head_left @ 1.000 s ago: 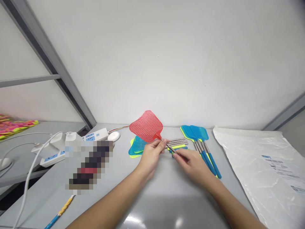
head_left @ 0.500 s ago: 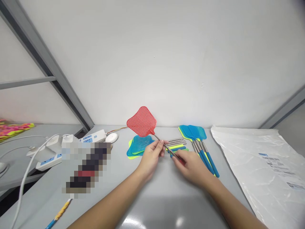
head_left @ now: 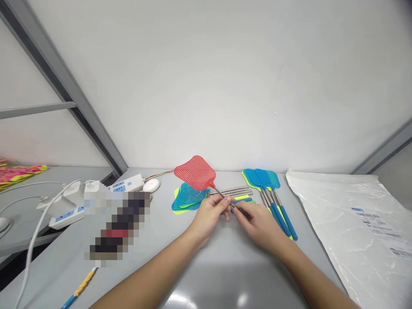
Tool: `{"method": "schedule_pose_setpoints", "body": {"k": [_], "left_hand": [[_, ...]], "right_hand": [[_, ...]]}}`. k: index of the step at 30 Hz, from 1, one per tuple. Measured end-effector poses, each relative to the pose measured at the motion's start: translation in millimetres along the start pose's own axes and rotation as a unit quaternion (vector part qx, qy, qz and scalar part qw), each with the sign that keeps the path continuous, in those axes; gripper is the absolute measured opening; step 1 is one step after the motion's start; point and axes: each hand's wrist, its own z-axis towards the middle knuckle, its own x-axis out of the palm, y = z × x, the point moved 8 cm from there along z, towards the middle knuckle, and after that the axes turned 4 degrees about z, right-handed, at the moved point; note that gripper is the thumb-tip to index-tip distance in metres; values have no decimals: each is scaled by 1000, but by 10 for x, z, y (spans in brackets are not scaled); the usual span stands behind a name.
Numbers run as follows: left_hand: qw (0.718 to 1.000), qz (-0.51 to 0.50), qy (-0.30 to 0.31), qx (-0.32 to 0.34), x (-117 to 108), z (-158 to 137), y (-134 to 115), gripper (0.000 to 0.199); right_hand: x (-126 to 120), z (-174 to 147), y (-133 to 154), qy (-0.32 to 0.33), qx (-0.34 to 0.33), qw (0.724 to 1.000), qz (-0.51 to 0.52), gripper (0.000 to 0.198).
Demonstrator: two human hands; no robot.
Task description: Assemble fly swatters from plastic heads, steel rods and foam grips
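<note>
A red fly swatter (head_left: 195, 172) with a perforated head is held up over the table, its head pointing to the upper left. My left hand (head_left: 214, 213) pinches its metal rod between thumb and fingers. Close beside it, my right hand (head_left: 255, 221) is closed around the lower end of the rod, and the handle is hidden in that hand. Behind my left hand lie blue and yellow-green swatter heads (head_left: 189, 195), stacked. Several metal rods (head_left: 236, 190) with coloured handles lie behind the hands, partly covered by them.
Several blue and yellow-green fly swatters (head_left: 273, 199) lie grouped to the right. A white plastic mailing bag (head_left: 341, 214) covers the table's right side. On the left are power strips (head_left: 127, 183), cables, a round white device (head_left: 151, 185) and a pixelated object (head_left: 122, 225).
The swatter head has dropped slightly and shifted right. Both hands have drawn nearer each other on the rod, my left hand sliding toward my right.
</note>
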Motion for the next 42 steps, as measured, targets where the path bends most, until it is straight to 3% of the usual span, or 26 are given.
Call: {"method": "schedule_pose_setpoints", "body": {"k": [4,11,14,21,24,32,38,42], "left_hand": [[1000,-4,-24,17,-102,39,-58,30],[983,-55,-159,70,-580,121,-240,32],[983,-69,-152,70,-575,125,-230,31],[999,-31,-23,1,-100,40,-5,33],[1000,-24,-2,-12,-24,14,42,35],[997,-30,-64,25,-191,56,-39,31],[975,-121,-174,73,-592,100,-208,28],[974,-132,-164,81,-623,115,-241,26]], "right_hand": [[-23,26,46,-6,-13,1000,-12,28],[-8,15,65,-6,-18,999,-50,33],[-4,-6,48,-3,-21,998,-64,32],[-37,-29,-16,9,-32,997,-67,26],[-28,-29,-10,16,-38,997,-59,25],[-26,13,18,4,-37,997,-72,30],[-10,8,57,11,-46,995,-83,31],[-16,-20,27,13,-44,994,-96,28]]}}
